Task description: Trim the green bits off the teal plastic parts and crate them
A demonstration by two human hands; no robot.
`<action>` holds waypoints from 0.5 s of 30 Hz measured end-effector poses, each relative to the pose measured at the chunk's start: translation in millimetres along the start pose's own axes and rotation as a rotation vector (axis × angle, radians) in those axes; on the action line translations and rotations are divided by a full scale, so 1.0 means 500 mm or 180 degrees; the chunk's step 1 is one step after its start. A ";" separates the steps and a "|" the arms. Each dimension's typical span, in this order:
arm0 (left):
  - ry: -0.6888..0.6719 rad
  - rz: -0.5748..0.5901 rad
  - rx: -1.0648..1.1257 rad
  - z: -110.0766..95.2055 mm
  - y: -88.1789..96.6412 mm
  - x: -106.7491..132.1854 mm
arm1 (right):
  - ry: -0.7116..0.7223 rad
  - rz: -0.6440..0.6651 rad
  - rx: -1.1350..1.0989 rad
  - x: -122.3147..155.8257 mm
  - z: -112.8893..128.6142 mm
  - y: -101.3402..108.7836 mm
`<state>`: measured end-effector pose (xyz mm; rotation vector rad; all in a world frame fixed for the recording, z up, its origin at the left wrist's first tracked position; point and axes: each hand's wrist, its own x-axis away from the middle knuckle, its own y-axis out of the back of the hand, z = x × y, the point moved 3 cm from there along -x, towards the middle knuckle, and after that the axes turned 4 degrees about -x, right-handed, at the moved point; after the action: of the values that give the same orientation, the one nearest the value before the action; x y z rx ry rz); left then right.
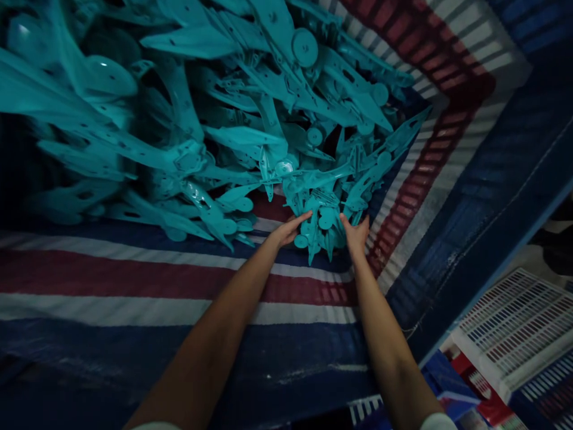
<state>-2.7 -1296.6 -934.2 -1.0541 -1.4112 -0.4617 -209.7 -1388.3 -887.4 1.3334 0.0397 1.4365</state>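
Down inside a striped fabric-lined bin, my left hand (287, 233) and my right hand (357, 235) press from either side on a tangled cluster of teal plastic parts (323, 221). These parts have pointed ends, round discs and small holes; their exact kind I cannot make out. My left thumb lies along the cluster's left edge, while the other left fingers are mostly hidden. On the right side, my thumb touches the cluster and the fingers reach behind other parts. A large heap of similar teal parts (242, 143) fills the bin beyond my hands.
The bin's lining (179, 275) has blue, white and dark red stripes, with slatted walls showing through. A blue rim (496, 263) runs along the right. Outside stand a white slatted crate (514, 322) and a blue container (450, 382) at lower right.
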 end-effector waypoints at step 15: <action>0.0552 0.0467 -0.0402 0.012 -0.002 -0.009 | -0.0319 0.0896 -0.1558 -0.057 -0.076 -0.044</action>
<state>-7.6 -1293.6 -939.1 -1.1815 -1.1550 -0.5273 -229.4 -1377.0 -934.4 1.0251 -0.5517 1.4853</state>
